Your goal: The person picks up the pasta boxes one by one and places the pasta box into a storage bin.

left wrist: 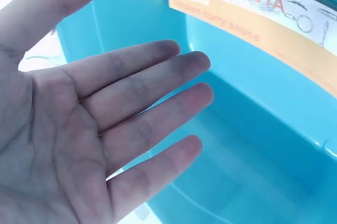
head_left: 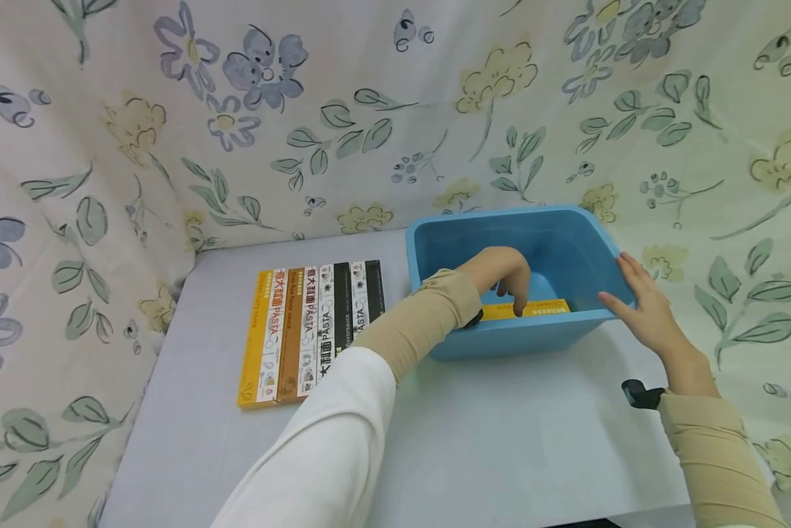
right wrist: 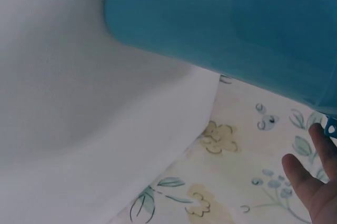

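A blue bin (head_left: pixel 510 337) stands on the white table. My left hand (head_left: pixel 501 273) reaches down inside it; in the left wrist view the fingers (left wrist: pixel 142 95) are extended, with nothing held. Close to that hand, a yellow-and-white pasta box (head_left: pixel 545 308) stands on edge along the bin's near wall. "PASTA" and "chicken curry sauce" can be read on the box (left wrist: pixel 253 16). At the bin's right rim rests my right hand (head_left: pixel 652 315), its fingers fairly straight and its thumb at the near corner. Only part of this hand (right wrist: pixel 316 182) shows in the right wrist view.
Left of the bin, several pasta boxes (head_left: pixel 292 330) with yellow, brown and black sides lie in a row on the table (head_left: pixel 190 381). A floral curtain (head_left: pixel 342 169) hangs behind and on both sides. My left sleeve (head_left: pixel 342 418) covers the row's near right corner.
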Action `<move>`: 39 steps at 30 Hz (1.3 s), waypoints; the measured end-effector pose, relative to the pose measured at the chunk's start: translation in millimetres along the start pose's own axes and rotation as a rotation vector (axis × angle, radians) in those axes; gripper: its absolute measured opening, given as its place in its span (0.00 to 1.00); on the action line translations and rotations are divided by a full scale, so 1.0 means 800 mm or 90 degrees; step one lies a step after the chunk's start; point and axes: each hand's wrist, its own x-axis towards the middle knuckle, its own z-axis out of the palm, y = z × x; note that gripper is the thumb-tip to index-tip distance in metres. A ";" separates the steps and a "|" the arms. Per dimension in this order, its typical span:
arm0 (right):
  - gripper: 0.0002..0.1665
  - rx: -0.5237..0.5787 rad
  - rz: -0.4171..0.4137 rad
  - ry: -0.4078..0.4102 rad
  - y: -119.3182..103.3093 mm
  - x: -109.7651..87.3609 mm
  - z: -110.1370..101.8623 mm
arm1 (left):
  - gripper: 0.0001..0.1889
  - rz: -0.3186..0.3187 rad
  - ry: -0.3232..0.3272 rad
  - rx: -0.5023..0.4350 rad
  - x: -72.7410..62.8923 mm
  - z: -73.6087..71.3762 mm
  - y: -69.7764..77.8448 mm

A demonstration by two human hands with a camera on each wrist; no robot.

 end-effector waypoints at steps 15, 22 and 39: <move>0.45 0.013 -0.003 -0.009 -0.002 0.011 0.003 | 0.33 0.383 0.366 -0.244 -0.009 0.031 -0.077; 0.47 0.013 0.002 -0.028 -0.003 0.012 0.008 | 0.39 0.476 0.449 -0.266 -0.024 0.066 -0.108; 0.46 0.024 0.005 0.001 -0.001 -0.003 0.003 | 0.43 0.525 0.706 -0.344 -0.067 0.212 -0.186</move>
